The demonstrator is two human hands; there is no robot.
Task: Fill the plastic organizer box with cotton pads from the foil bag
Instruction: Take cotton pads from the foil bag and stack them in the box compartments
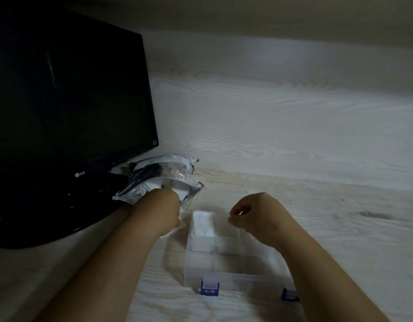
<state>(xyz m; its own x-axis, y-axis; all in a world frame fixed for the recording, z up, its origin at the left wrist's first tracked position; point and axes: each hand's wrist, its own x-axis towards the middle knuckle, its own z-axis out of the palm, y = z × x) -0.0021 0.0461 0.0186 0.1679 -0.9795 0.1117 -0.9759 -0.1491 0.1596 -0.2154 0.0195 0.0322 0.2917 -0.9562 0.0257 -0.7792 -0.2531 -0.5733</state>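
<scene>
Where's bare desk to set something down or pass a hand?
Free: desk right of the organizer box, back to the wall; the strip behind the box, right of the foil bag. Crowded: between bag, monitor base and box, where the left hand reaches; right hand hovers over the box.

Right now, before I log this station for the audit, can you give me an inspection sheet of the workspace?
Surface: light wood-grain desk, dimly lit.
Job's things: clear organizer box, blue latches nearest the person; cotton pads in its far-left compartment; foil bag open, beyond its far-left corner.
Clutter: black monitor, screen dark.
Grippers: left hand at the bag's mouth, fingers hidden; right hand above the box, fingers loosely curled, nothing seen in it.
Cables: nothing seen.
Surroundings: wood-grain wall panel.
</scene>
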